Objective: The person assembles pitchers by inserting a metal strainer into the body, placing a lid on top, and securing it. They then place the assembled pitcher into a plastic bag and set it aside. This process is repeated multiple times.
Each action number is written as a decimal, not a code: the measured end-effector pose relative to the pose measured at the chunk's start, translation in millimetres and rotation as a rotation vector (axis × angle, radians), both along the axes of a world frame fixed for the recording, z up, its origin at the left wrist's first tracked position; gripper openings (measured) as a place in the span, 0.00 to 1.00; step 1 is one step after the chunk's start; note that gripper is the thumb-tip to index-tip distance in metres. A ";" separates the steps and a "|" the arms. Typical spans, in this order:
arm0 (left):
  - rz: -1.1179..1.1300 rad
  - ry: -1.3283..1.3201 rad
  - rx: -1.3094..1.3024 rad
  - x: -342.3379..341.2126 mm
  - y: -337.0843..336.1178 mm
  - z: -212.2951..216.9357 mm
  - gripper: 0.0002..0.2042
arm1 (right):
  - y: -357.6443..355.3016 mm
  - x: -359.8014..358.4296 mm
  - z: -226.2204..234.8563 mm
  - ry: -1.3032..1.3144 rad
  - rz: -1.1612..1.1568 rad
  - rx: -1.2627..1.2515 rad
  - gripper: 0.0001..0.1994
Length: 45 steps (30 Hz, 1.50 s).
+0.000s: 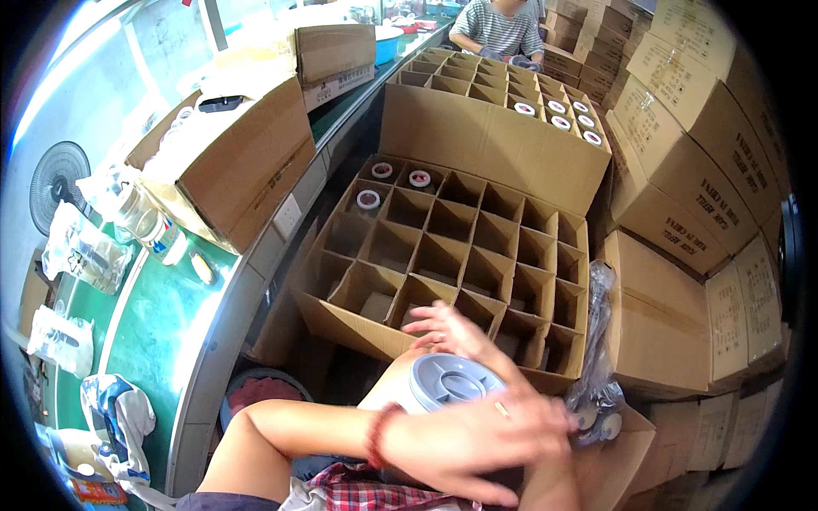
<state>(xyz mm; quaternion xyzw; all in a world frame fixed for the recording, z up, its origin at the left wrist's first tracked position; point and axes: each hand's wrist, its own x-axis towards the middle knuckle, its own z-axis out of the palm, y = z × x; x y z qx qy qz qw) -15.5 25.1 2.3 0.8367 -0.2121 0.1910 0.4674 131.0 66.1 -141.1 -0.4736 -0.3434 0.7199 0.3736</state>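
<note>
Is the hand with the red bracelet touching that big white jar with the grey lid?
Touching. In the head view, the left hand with the red bracelet lies across the jar, its fingers overlapping the grey lid with no gap showing.

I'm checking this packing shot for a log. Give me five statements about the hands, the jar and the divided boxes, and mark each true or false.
1. The left hand lies against a jar with a grey lid. True.
2. Every cell of the near divided carton holds a jar. False: only three cells at its far left corner show lids; the others look empty.
3. The right hand reaches over the carton's near edge. True.
4. The wrist of the left hand is bare. False: it wears a red bracelet.
5. The person in a striped top stands beside the fan. False: that person is at the far end, behind the far divided carton.
</note>
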 end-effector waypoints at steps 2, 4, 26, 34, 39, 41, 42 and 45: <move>0.243 -0.023 0.026 -30.6 50.4 -9.7 0.40 | -30.4 37.0 -15.2 0.059 -0.296 -0.020 0.31; 0.292 0.195 -0.226 -50.1 81.2 -52.8 0.47 | -73.0 49.9 -17.0 0.083 -0.564 0.017 0.29; 0.946 0.066 -0.805 -42.6 80.8 -54.7 0.24 | -56.2 8.7 123.4 -0.908 -0.509 1.261 0.25; 1.132 0.000 -0.681 -61.0 76.5 -48.5 0.20 | -61.0 -7.1 150.1 -1.867 0.007 0.864 0.34; 1.057 -0.028 -0.811 -60.0 73.4 -49.1 0.19 | -46.2 -27.0 147.9 -2.040 0.059 1.505 0.32; 1.092 -0.060 -0.787 -68.7 73.3 -43.7 0.19 | -41.1 -37.5 169.0 -1.874 0.117 0.431 0.31; 1.118 -0.036 -0.754 -73.9 74.0 -42.1 0.18 | -42.7 -38.9 170.0 -1.852 0.130 0.434 0.30; 1.132 -0.060 -0.745 -75.0 79.0 -47.2 0.18 | -50.3 -37.3 156.3 -1.889 -0.106 1.334 0.31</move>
